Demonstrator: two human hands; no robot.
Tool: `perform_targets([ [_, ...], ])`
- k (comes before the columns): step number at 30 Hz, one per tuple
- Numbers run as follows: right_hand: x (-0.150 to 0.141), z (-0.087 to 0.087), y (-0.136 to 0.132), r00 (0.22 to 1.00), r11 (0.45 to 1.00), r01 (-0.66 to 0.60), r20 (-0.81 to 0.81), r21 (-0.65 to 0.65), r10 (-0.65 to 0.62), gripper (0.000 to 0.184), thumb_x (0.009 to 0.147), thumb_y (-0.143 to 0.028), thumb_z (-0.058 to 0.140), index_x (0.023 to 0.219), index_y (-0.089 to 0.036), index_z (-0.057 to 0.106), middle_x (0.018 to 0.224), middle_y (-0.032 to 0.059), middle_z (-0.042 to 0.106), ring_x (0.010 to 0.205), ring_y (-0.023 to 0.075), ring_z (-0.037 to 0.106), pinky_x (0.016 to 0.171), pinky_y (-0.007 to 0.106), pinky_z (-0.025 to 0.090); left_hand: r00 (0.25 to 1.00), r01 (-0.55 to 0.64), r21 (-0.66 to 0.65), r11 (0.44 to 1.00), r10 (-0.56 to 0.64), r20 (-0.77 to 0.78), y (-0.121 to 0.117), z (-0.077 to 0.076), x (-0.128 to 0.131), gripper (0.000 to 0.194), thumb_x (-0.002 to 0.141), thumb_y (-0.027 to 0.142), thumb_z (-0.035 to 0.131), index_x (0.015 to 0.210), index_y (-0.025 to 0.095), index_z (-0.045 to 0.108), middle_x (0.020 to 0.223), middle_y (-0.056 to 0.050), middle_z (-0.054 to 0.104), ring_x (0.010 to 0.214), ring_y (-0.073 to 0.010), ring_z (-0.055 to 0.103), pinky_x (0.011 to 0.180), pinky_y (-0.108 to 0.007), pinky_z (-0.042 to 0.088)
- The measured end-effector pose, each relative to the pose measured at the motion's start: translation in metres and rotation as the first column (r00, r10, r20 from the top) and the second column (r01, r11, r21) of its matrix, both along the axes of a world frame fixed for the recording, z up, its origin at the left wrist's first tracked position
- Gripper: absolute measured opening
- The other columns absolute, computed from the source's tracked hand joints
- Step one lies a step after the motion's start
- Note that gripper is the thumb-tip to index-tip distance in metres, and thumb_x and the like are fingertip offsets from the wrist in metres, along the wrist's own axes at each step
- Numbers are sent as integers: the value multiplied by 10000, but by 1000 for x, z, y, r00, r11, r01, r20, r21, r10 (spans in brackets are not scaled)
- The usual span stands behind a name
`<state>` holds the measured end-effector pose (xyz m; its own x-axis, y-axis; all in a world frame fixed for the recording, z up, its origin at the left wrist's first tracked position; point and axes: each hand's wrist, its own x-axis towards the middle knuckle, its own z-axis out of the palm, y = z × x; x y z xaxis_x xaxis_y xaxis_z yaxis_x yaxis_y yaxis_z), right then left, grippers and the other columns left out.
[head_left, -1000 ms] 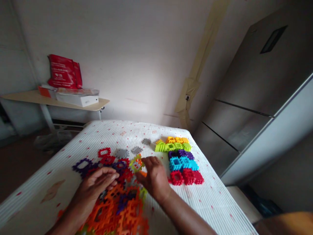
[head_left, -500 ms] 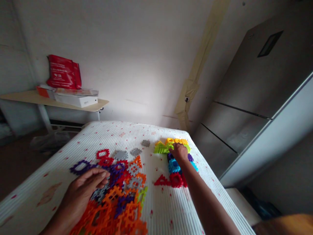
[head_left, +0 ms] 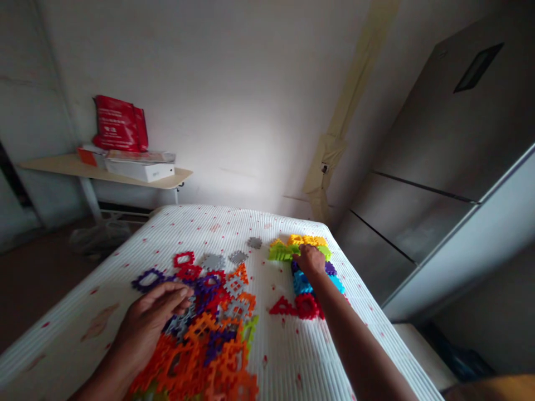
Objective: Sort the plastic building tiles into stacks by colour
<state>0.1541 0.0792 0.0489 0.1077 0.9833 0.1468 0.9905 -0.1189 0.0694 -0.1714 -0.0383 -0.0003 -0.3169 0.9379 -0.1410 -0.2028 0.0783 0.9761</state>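
Note:
A heap of flat interlocking plastic pieces [head_left: 209, 340], mostly orange with purple, red and grey ones, lies on the white ribbed table [head_left: 276, 356]. My left hand [head_left: 150, 320] rests flat on the heap's left side, fingers stretched out. My right hand [head_left: 310, 260] reaches far across to sorted rows of pieces at the right. Its fingers are closed on the lime green row [head_left: 282, 252]. Behind it lies a yellow-orange row [head_left: 307, 240]. Purple, blue [head_left: 301, 283] and red [head_left: 308, 306] rows lie under my forearm. A red triangle piece [head_left: 282, 307] sits beside the red row.
Grey pieces [head_left: 212, 260] lie at the heap's far edge. A large grey refrigerator [head_left: 438, 156] stands to the right of the table. At the back left a side table [head_left: 104, 172] carries a white box and a red bag [head_left: 119, 123].
My right hand left the heap with a lime green piece and reached out to the lime green row. A red triangle piece now lies beside the red row. My left hand stayed on the heap.

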Motion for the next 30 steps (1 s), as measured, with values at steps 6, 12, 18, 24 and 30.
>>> perform_targets([
  [6, -17, 10, -29, 985, 978, -143, -79, 150, 156, 283, 876, -375, 526, 1060, -192, 640, 1084, 96, 658, 1011, 217, 606, 797, 279, 444, 993, -32, 85, 996, 41, -109, 0, 3, -10, 329, 590, 435, 742, 763, 170, 648, 690, -15, 698, 630, -144, 604, 571, -218, 463],
  [12, -49, -1, -86, 698, 768, -640, -449, -39, 558, 205, 773, -202, 643, 971, -237, 684, 909, -14, 703, 748, 119, 640, 697, 195, 446, 959, -101, 104, 989, 124, -256, 2, 5, -27, 297, 651, 407, 690, 807, 165, 619, 676, 9, 674, 602, -132, 581, 575, -216, 442],
  [18, -72, -27, -120, 721, 722, -673, -358, -158, 593, 277, 736, -155, 595, 995, -223, 663, 1009, 30, 660, 846, 156, 636, 691, 218, 449, 942, -160, 69, 985, 173, -289, 6, 2, -40, 321, 627, 391, 695, 823, 153, 611, 656, 21, 652, 596, -126, 555, 579, -219, 436],
  [24, -77, -28, -122, 740, 706, -671, -258, -225, 621, 274, 739, -186, 579, 1006, -205, 636, 1017, 48, 640, 871, 174, 636, 678, 220, 458, 939, -167, 28, 986, 168, -302, 9, -2, -41, 340, 590, 411, 695, 809, 162, 617, 618, 21, 651, 601, -140, 568, 586, -223, 445],
  [30, -75, -32, -121, 733, 704, -680, -179, -206, 656, 265, 713, -272, 620, 964, -189, 636, 977, 62, 653, 853, 202, 640, 643, 245, 476, 933, -177, 10, 984, 171, -316, 9, -2, -42, 344, 563, 423, 699, 787, 174, 625, 628, 16, 668, 609, -159, 585, 591, -236, 466],
])
